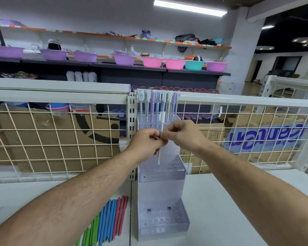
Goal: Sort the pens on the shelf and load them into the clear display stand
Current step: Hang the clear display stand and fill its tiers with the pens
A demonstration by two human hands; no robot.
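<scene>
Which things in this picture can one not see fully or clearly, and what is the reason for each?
The white pen: head view, middle hidden by the fingers of the left hand and right hand.
The green pens: head view, cut off by the bottom edge, so uncountable.
The top-row pens in the stand: head view, crowded and blurred; cap details unclear.

Upright white pen [159,158] over clear stand [163,189] w/ pastel pens [157,103] up top.

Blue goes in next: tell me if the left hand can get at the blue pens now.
Likely not yet: the left hand is busy pinching the white pen. The blue pens lie uncovered on its side.
</scene>
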